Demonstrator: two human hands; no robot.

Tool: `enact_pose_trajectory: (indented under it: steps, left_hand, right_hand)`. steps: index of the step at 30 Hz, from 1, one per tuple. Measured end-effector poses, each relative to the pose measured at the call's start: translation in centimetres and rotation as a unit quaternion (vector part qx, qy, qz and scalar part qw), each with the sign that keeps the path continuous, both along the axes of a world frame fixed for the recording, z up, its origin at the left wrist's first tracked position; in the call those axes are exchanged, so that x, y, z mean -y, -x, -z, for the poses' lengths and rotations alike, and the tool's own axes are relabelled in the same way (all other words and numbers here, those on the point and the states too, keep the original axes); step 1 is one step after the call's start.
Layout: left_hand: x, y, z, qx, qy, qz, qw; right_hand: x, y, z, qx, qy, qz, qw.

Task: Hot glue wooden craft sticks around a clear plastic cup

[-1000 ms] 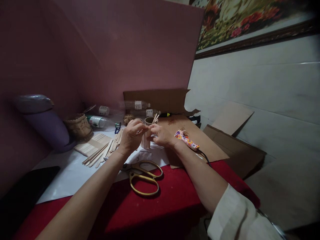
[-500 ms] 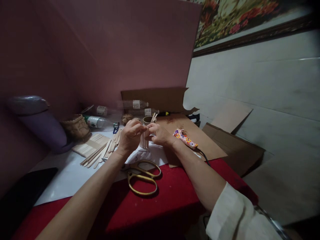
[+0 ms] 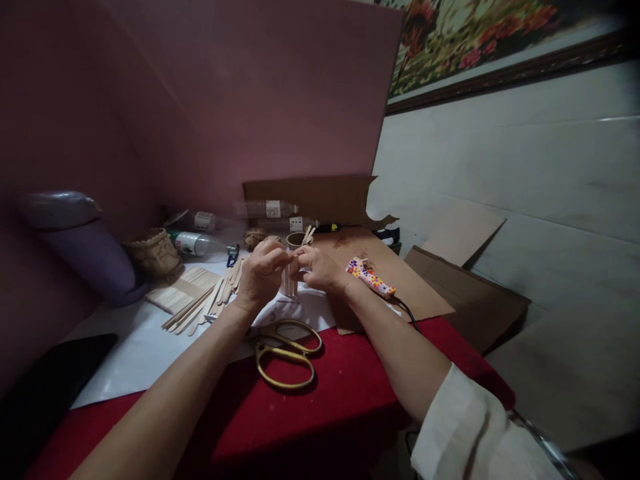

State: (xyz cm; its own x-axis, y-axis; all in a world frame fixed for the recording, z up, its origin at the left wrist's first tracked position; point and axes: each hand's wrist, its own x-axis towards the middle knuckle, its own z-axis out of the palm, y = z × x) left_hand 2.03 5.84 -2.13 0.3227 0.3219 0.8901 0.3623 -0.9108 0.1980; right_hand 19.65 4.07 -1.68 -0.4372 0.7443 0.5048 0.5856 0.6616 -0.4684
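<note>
My left hand (image 3: 265, 270) and my right hand (image 3: 320, 268) meet above the table, fingers closed and thumbs bent inward. Between them stand a few pale wooden craft sticks (image 3: 289, 283), upright and side by side, their top ends pinched by both hands. What backs the sticks is mostly covered by my fingers. Just behind is the round rim of a dark cup (image 3: 295, 238), with a few craft sticks (image 3: 309, 235) leaning out of it. Scissors with gold handles (image 3: 286, 385) lie in front of my hands. A flower-patterned glue gun (image 3: 370, 277) rests right of my right hand.
Loose craft sticks (image 3: 200, 313) and a banded bundle (image 3: 175, 290) lie on white paper (image 3: 125, 360) at left. Plastic bottles (image 3: 197, 245), a twine ball (image 3: 254, 238), a woven-looking pot (image 3: 153, 253) and a purple flask (image 3: 85, 250) stand behind. Cardboard (image 3: 400, 287) covers the right side of the red cloth (image 3: 350, 393).
Almost nothing differs. Both hands keep the same grip at the same place; the view has shifted very slightly.
</note>
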Motion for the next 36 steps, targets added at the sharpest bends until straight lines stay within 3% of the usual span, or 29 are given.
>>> enact_pose_trajectory:
  steps: [21,36]
  left_hand:
    - [0.1,-0.03,-0.27,-0.016,-0.034,-0.019,0.999]
    - [-0.66,0.58,0.56,-0.005,0.013,-0.005,1.0]
  right_hand:
    - [-0.08,0.2,0.03,0.024,0.001,0.024,0.999]
    - [0.18,0.27,-0.31,-0.005,-0.029,0.054,0.998]
